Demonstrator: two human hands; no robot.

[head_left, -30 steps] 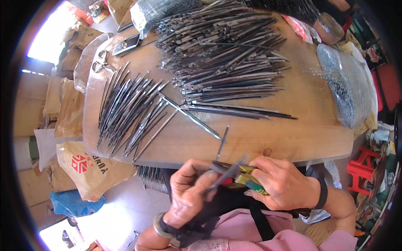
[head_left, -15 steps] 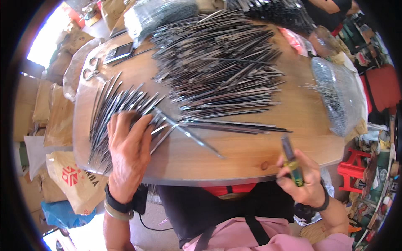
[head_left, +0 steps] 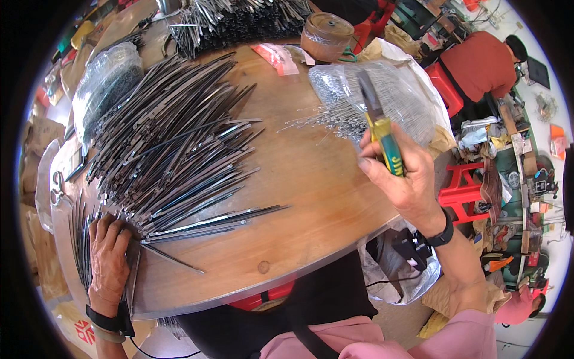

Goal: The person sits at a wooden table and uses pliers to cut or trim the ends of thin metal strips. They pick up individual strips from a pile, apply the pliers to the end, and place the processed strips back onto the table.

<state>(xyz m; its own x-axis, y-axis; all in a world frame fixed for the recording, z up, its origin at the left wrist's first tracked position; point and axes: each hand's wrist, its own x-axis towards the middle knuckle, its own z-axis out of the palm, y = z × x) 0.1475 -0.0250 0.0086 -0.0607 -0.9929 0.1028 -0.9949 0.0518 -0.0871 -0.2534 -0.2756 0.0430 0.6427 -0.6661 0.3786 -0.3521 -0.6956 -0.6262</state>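
Observation:
My right hand (head_left: 402,173) grips a pair of pliers (head_left: 378,129) with yellow and green handles, jaws pointing up, raised over the right side of the round wooden table (head_left: 311,197). Just beyond the pliers lies a clear plastic bag of thin metal pins (head_left: 382,96), with loose pins spilling toward the table's middle. My left hand (head_left: 109,257) rests palm down at the table's left edge, on the near ends of the dark metal strips (head_left: 173,155), which fan out in a big heap across the left half. A few strips lie apart near it.
A second heap of metal strips (head_left: 239,21) lies at the far edge, beside a round brown lidded pot (head_left: 326,33) and a pink packet (head_left: 275,57). A clear bag of small parts (head_left: 110,90) lies at far left. A person in a red shirt (head_left: 484,60) sits at right, near a red stool (head_left: 463,191).
My right hand has lifted the pliers up from the near edge toward the bag of pins. My left hand has slid further left along the strips. The view has swung to the right.

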